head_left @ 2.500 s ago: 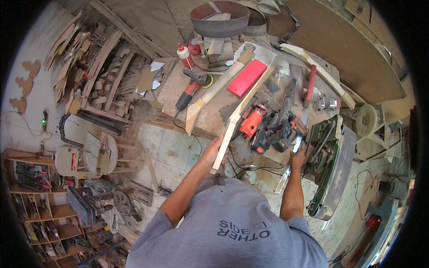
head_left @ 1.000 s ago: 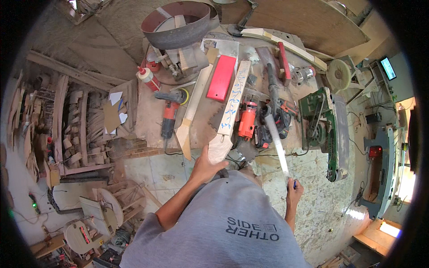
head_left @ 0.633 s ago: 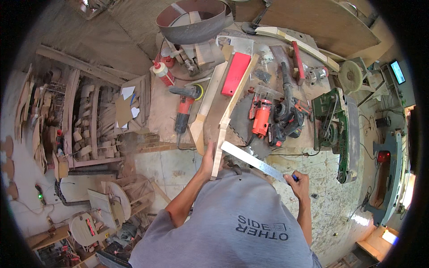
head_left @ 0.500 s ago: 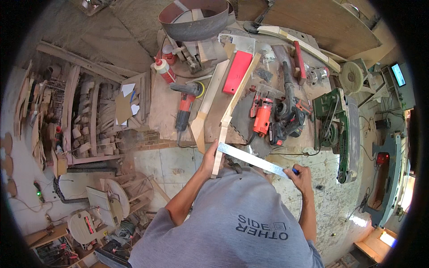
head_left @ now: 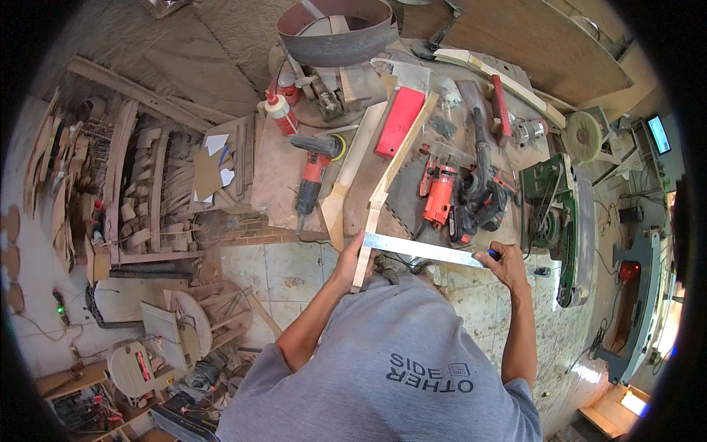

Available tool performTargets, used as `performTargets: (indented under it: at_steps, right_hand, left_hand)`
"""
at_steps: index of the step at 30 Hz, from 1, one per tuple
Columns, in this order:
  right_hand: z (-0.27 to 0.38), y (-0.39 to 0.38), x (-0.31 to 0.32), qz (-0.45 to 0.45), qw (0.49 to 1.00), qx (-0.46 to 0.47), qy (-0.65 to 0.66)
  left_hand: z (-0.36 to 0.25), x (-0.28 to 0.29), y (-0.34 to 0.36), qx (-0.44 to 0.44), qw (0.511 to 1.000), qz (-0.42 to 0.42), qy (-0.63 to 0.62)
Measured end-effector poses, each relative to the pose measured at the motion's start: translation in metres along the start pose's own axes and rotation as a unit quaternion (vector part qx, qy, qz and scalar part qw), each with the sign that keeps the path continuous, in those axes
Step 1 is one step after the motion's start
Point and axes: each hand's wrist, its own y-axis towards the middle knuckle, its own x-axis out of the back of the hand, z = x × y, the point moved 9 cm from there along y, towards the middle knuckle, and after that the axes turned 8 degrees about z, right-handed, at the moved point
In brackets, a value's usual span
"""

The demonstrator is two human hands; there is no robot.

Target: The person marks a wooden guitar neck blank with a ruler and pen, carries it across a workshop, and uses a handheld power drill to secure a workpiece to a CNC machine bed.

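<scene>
Beyond the bench edge [head_left: 280,217], a ruler [head_left: 427,249] overlaps the wood [head_left: 361,268].

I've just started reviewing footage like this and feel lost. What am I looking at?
No robot here: these are a person's own bare hands. Every picture comes from one wide fisheye camera worn on the head, looking down, so straight edges bend. The left hand holds a pale wooden piece. The right hand holds a flat metal strip, its far end overlapping the wood, plus something small and blue. On the workbench are a red board, a red-and-white bottle and power tools.
</scene>
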Motion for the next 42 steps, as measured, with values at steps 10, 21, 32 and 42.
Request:
performTargets:
  at_steps: [10,21,32,42]
  right_hand:
    - [-0.003,-0.005,-0.005,-0.020,1.000,0.009,0.013]
    - [-0.015,-0.008,0.010,-0.124,0.992,0.027,0.021]
    - [0.050,0.021,0.021,-0.210,0.902,0.004,0.377]
    - [0.157,0.061,-0.081,-0.003,0.829,0.060,0.556]
  left_hand:
    - [-0.021,-0.015,-0.012,-0.040,0.995,0.006,0.086]
    - [-0.018,-0.018,-0.011,-0.045,0.996,0.023,0.068]
    - [-0.022,-0.023,-0.012,-0.063,0.994,0.014,0.085]
    - [-0.019,-0.025,-0.013,-0.047,0.995,0.031,0.082]
